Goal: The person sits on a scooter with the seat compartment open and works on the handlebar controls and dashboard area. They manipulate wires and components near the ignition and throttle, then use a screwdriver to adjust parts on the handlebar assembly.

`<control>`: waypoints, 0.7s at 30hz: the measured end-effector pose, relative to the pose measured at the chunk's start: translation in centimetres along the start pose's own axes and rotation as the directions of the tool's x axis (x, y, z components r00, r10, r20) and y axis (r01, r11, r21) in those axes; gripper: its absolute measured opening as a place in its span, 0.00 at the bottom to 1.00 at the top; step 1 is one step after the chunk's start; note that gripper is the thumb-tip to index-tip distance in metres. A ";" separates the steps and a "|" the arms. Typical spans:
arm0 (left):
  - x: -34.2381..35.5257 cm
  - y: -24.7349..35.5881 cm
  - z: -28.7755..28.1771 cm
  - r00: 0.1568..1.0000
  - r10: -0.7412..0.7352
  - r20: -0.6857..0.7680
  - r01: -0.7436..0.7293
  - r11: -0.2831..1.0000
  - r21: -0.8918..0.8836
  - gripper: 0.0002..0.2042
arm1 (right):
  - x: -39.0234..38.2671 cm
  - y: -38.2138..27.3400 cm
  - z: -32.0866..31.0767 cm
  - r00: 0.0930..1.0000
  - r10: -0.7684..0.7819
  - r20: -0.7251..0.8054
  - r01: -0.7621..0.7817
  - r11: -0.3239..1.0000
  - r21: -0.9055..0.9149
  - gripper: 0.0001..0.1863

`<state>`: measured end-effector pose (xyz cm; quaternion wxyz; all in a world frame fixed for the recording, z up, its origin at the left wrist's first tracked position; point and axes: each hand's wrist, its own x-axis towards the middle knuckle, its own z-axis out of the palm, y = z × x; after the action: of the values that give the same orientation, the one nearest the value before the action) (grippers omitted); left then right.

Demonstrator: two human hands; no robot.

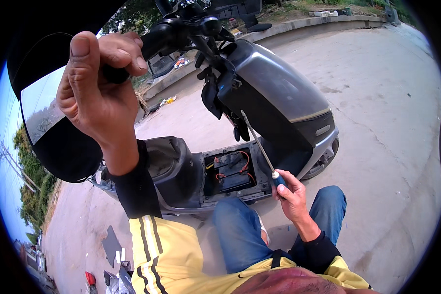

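Note:
My left hand [100,83] is raised at the upper left, its fingers curled over the black end of the scooter's handlebar grip [115,74]; its thumb points up. My right hand [293,195] is closed on the blue handle of a screwdriver [262,148]. The long metal shaft slants up to the left, its tip in front of the scooter's front panel. Before me stands a grey scooter [279,78]. In its footboard an open compartment shows black batteries [229,165] with red, orange and yellow wires. Keys [238,128] hang below the handlebar.
A large dark rounded object [66,152] blocks part of the upper left. My bent knees [237,230] are close beside the footboard. On the concrete at lower left lie a dark flat panel [111,245] and a red item [90,278]. A low kerb [318,24] runs behind the scooter.

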<state>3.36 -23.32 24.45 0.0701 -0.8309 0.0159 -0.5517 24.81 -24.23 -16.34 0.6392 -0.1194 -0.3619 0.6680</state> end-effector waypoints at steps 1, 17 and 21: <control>-0.6 0.5 -0.1 0.999 -0.053 -0.005 0.052 0.998 -0.032 0.21 | 0.8 -0.3 0.2 1.000 -0.012 0.014 0.012 1.000 0.012 0.27; -4.3 2.3 -2.5 0.993 -0.119 -0.021 0.120 0.991 0.058 0.22 | 8.4 -0.5 4.1 0.997 -0.005 0.077 -0.019 0.950 0.311 0.21; -3.6 2.0 -1.6 0.996 -0.075 -0.049 0.082 0.985 0.152 0.23 | 10.3 -0.4 4.3 0.994 -0.007 0.113 -0.024 0.962 0.270 0.23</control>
<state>0.60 -25.06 21.46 0.1117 -0.8110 -0.0578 -0.5714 20.84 -16.03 -9.87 0.6250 0.0056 -0.3020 0.7198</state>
